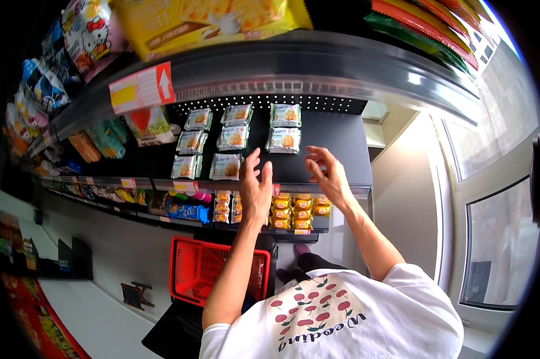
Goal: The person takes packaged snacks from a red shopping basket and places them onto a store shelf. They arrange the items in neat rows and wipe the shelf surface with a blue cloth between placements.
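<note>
Several white and green biscuit packets stand in three columns on the dark metal shelf (337, 134). My left hand (255, 186) is raised at the shelf's front, fingers apart and nothing in it, just right of the front packet of the middle column (225, 166). My right hand (327, 172) hovers over the bare right part of the shelf, fingers curled loosely with a gap to the thumb and no object in them. Between and beyond my hands sits the front packet of the right column (284, 140). The left column's front packet (184, 166) lies farther left.
An upper shelf edge (270, 63) with a price tag (142, 88) overhangs the packets. Yellow-wrapped cakes (302, 213) fill the lower shelf. A red plastic basket (174, 269) stands below at left. A white cabinet panel (400, 188) and a glazed door (498, 242) are at right.
</note>
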Tool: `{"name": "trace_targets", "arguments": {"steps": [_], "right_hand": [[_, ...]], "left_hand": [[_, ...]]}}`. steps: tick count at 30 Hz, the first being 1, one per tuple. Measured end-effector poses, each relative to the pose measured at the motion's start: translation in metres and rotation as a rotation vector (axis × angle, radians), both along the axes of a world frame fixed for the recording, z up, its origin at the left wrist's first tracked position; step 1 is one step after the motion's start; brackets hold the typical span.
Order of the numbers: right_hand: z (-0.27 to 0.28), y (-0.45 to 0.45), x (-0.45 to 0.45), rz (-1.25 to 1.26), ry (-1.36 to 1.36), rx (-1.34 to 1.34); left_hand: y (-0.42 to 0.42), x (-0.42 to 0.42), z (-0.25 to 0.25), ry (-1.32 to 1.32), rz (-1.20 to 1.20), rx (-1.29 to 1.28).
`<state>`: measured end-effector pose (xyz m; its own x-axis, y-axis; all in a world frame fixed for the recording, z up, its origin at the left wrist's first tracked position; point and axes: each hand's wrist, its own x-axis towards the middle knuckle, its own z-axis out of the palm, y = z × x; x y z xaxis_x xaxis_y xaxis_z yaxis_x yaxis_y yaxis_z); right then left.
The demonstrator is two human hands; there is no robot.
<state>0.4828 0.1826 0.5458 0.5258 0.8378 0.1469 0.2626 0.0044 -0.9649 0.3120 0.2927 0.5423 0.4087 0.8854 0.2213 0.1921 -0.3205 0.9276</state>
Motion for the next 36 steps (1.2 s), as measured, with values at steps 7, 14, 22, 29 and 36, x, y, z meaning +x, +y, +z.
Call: {"name": "trace_targets", "arguments": {"steps": [7,14,22,29,36], "right_hand": [[-0.024,0.057,0.045,-0.027,0.125,-0.113],[-0.059,0.076,0.069,0.044,0.264,-0.075],[-0.043,0.066,0.062,0.037,0.244,-0.066],[-0.03,0.049,0.052,0.074,0.329,-0.013],[0.005,0.001,0.012,0.129,0.263,0.078]], "left_hand": [[0.073,0.06,-0.062,0.275,0.137,0.161],[0.073,0.098,-0.066,0.229,0.132,0.026],[0.068,0.111,-0.096,0.05,0.246,0.004],[0.057,0.101,-0.096,-0.108,0.184,-0.135],[-0.025,0.026,-0.024,-0.38,0.001,-0.218]]}}
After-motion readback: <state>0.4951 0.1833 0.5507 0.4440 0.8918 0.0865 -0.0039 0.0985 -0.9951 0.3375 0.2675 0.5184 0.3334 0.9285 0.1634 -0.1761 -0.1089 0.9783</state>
